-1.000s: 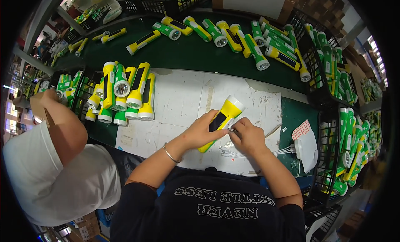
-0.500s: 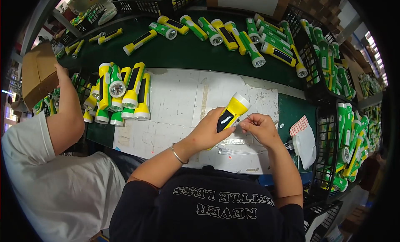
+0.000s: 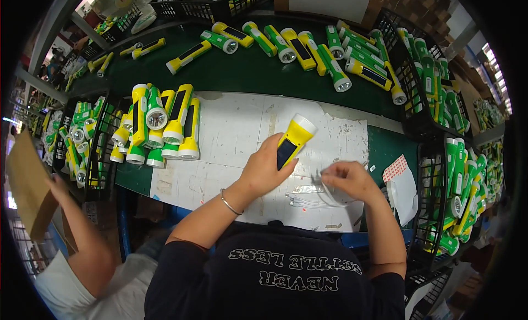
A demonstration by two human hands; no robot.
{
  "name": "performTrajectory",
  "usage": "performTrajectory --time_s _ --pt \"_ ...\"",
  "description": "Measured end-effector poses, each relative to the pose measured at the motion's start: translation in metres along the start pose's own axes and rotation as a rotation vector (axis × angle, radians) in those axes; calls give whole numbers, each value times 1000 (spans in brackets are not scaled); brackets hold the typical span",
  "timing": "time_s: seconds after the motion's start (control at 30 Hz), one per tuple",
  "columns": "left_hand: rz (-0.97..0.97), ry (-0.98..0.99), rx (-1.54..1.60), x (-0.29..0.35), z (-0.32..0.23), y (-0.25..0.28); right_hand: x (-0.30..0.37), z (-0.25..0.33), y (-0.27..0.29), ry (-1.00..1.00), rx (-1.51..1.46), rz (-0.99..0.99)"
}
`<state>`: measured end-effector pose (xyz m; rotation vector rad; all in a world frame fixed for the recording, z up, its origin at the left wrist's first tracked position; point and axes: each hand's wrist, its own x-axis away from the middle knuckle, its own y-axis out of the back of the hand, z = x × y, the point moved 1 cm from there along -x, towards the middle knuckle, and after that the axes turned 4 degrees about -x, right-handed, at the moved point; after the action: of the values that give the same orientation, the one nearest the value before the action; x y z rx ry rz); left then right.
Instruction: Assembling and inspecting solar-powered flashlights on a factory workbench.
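My left hand [image 3: 263, 167] is wrapped round the body of a yellow flashlight [image 3: 297, 134] with a dark solar panel. Its white head tilts up and to the right. To the right of it, my right hand [image 3: 347, 179] is closed in a pinch, apart from the flashlight. A thin pale cable [image 3: 325, 189], smeared by motion, trails down from those fingertips. White cables with plugs [image 3: 309, 202] lie on the white work surface [image 3: 231, 127] below the hands. Left of my hands, several green and yellow flashlights [image 3: 155, 119] are piled.
A green belt [image 3: 236, 72] carrying flashlights runs across the back. Black crates [image 3: 421, 182] of flashlights stand at the right, another crate [image 3: 99, 160] at the left. A white pouch [image 3: 401, 196] lies near the right edge. At the left a co-worker's arm [image 3: 82, 232] holds a cardboard sheet [image 3: 30, 182].
My right hand has drawn away from the flashlight with the cable. My left hand has shifted left and up with the flashlight. The co-worker's cardboard has moved down and left, uncovering a crate.
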<state>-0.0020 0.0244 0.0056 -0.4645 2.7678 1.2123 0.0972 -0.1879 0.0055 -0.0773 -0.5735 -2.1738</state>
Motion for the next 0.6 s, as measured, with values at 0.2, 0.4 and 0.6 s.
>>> performTrajectory --time_s 0.2,0.4,0.6 --pt "403 -32 267 12 -34 -5 -16 51 9 201 104 -272" --pt "832 289 877 17 -42 8 -19 46 3 264 83 -196" --pt "604 53 343 3 -26 0 -31 51 3 273 213 -294"
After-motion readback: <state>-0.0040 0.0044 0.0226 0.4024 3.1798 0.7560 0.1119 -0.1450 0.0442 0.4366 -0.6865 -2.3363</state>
